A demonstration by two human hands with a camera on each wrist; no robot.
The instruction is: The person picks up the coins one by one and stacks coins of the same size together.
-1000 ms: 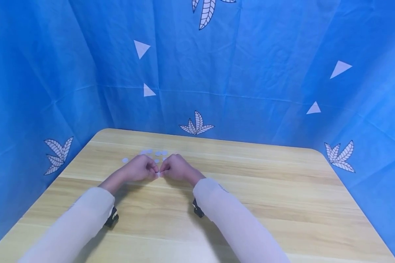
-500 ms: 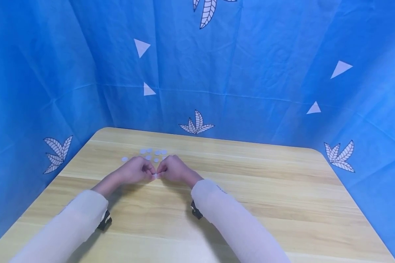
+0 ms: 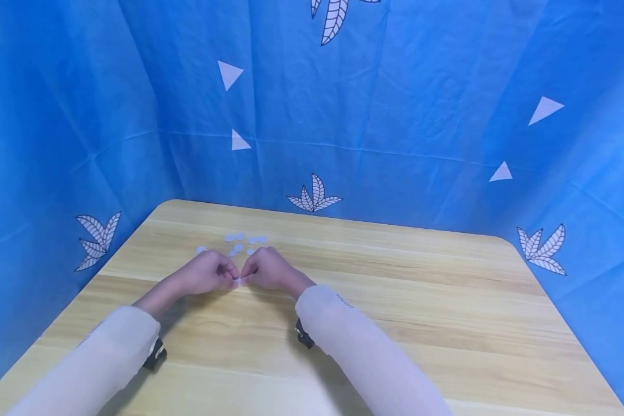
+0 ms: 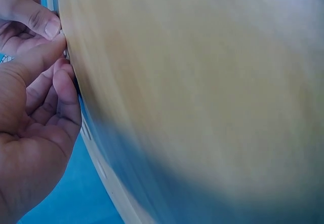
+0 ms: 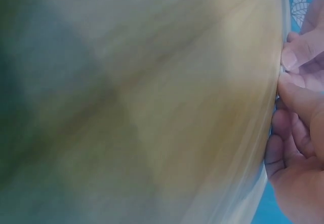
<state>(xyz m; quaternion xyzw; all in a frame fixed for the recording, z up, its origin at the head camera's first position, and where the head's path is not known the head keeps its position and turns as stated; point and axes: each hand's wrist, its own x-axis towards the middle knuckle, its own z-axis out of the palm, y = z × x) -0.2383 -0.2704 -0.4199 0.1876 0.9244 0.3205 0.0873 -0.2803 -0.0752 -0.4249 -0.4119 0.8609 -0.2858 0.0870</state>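
My left hand (image 3: 208, 273) and my right hand (image 3: 267, 269) meet fingertip to fingertip, low over the left part of the wooden table. Between them they pinch a small white piece (image 3: 238, 282), mostly covered by the fingers. In the left wrist view, the thumb and forefinger of the left hand (image 4: 38, 107) press together at the far side of the tabletop. The right wrist view has the right hand (image 5: 298, 133) in a like pinch, its tips right by those of the other hand. Just beyond the hands lie several flat white discs (image 3: 238, 248).
One white disc (image 3: 201, 249) lies apart, left of the group. The wooden table (image 3: 395, 306) reaches far to the right. A blue curtain (image 3: 421, 86) with leaf and triangle prints hangs behind and at both sides. Each wrist carries a black camera (image 3: 156, 353) under a pale sleeve.
Both hands have shifted a little left and nearer to me, still joined at the fingertips. More white discs show beyond them. The head view has turned slightly.
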